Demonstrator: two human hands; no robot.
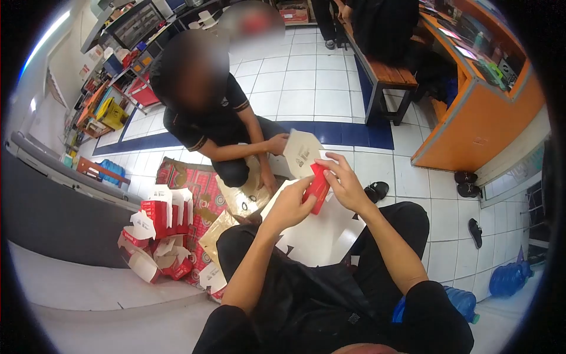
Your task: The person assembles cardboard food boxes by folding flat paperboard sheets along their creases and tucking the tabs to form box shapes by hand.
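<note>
Over my lap, my left hand [290, 205] and my right hand [346, 184] are both closed on a red folding food carton [319, 190], one at each side. Its red face is turned toward me. Behind it rises a printed white cardboard panel [302, 154]; I cannot tell whether it belongs to the same carton. White cardboard sheets [318, 239] lie across my lap under my hands. A co-worker's hand [277, 144] is close to the printed panel's left edge, and it is unclear whether it touches.
Several folded red-and-white cartons [162, 233] are piled at the left on a red patterned mat [203, 194]. A co-worker [206, 112] crouches opposite me. A wooden bench [386, 74] and an orange counter [480, 124] stand at the right. Blue water bottles [510, 278] lie at lower right.
</note>
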